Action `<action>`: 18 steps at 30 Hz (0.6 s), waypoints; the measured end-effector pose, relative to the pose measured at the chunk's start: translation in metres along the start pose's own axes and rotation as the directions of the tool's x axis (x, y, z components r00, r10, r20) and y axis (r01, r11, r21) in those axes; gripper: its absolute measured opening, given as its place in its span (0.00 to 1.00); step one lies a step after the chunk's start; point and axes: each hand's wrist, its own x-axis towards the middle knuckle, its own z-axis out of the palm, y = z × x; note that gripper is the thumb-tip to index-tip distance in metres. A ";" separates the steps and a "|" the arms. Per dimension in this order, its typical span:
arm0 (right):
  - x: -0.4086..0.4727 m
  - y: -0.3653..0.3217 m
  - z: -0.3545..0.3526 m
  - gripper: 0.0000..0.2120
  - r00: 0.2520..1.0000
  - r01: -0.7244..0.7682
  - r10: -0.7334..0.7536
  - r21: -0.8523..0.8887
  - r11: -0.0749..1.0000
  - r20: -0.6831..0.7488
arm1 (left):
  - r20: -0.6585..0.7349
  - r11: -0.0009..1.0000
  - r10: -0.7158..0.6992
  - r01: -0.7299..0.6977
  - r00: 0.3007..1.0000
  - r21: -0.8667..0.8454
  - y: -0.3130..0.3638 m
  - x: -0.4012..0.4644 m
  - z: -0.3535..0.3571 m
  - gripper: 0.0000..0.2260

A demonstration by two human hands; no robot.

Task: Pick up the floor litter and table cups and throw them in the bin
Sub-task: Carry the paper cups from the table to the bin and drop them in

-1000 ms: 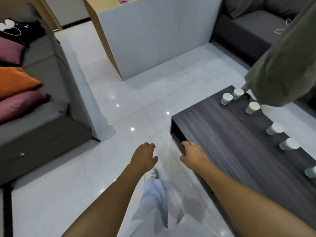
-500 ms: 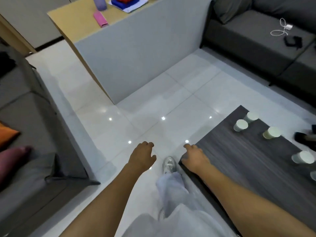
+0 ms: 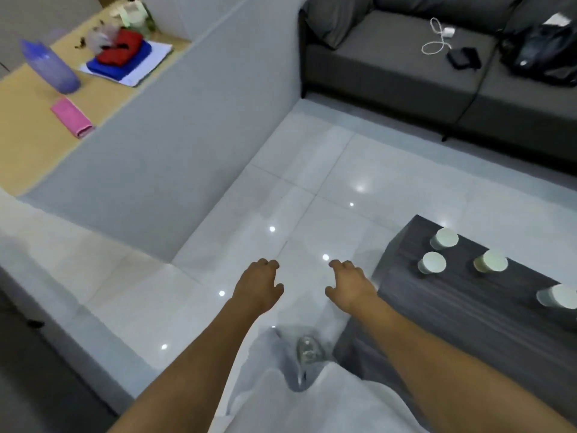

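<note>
No legible text, labels, brands, numbers or signs anywhere in view. Paper cups (image 3: 433,263) on the dark table (image 3: 468,323): plain, unmarked. Purple bottle (image 3: 51,65), pink pouch (image 3: 72,117) and folded red and blue items (image 3: 120,53) on the wooden counter (image 3: 28,142): too blurred to show any lettering.

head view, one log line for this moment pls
left hand: empty | right hand: empty | cups: four seen, on table | bin: not in view
</note>
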 end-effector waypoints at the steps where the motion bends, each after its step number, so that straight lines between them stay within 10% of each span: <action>1: 0.008 0.004 -0.008 0.26 0.999 -0.035 0.036 0.018 0.999 -0.007 | 0.013 0.999 0.028 -0.028 1.000 0.015 0.003 0.016 -0.007 0.22; 18: 0.111 0.045 -0.098 0.28 0.799 -0.480 0.598 0.534 0.696 -0.062 | 0.338 0.727 0.519 -0.613 0.785 0.309 0.112 0.269 -0.108 0.22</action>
